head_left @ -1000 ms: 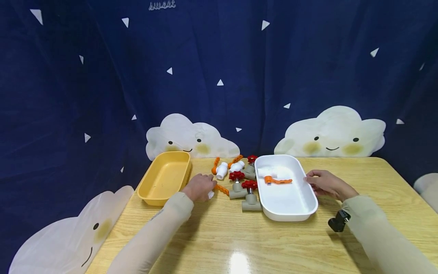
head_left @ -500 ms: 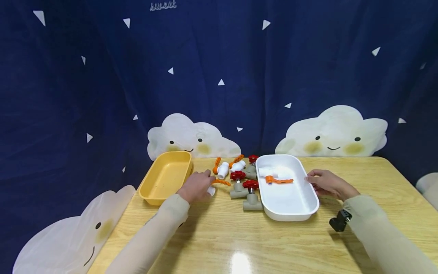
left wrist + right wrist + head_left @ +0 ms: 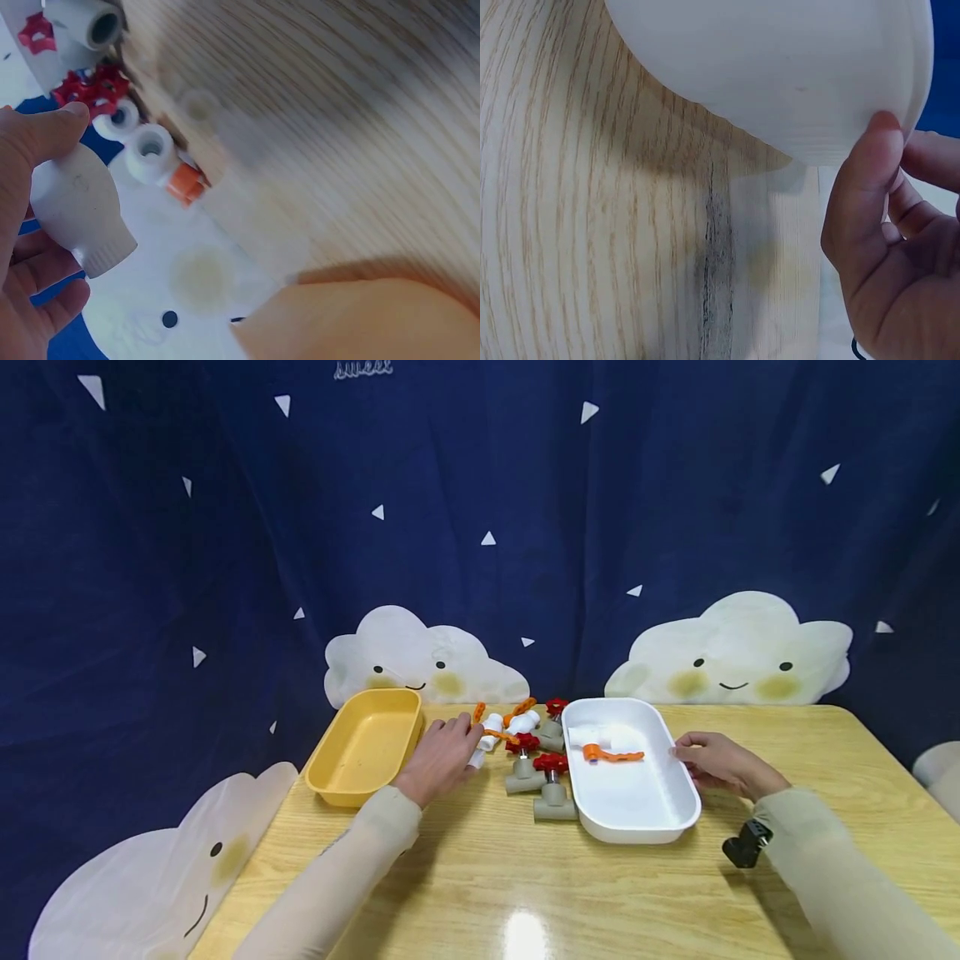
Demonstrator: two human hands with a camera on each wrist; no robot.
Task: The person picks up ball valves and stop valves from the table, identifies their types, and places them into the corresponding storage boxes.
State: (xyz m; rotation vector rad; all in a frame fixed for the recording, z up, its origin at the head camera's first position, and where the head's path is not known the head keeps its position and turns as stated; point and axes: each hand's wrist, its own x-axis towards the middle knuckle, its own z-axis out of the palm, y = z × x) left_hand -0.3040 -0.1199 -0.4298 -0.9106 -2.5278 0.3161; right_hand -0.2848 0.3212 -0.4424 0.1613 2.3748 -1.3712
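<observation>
My left hand [image 3: 438, 758] grips a white ball valve [image 3: 79, 206] by its body, between thumb and fingers. Its orange lever [image 3: 502, 737] sticks out to the right in the head view. On the right side, my right hand [image 3: 722, 767] pinches the rim of a white tray [image 3: 637, 797], thumb on the outer wall. Inside that tray lies another white ball valve with an orange lever [image 3: 615, 755]. Just beyond my left hand are two more white ball valves, one [image 3: 492, 724] partly hidden by it and one [image 3: 523, 722] farther right.
Grey pipe valves with red handwheels stand left of the tray: one in front [image 3: 553, 800], one behind it [image 3: 523, 774], one at the back [image 3: 552, 735]. A yellow bin [image 3: 318, 785] sits left of my left hand. The dark curtain [image 3: 480, 485] hangs behind the table.
My left hand took hold of the near ball valve and has raised it, moving slightly right and away from me. The right hand and the tray have stayed in place.
</observation>
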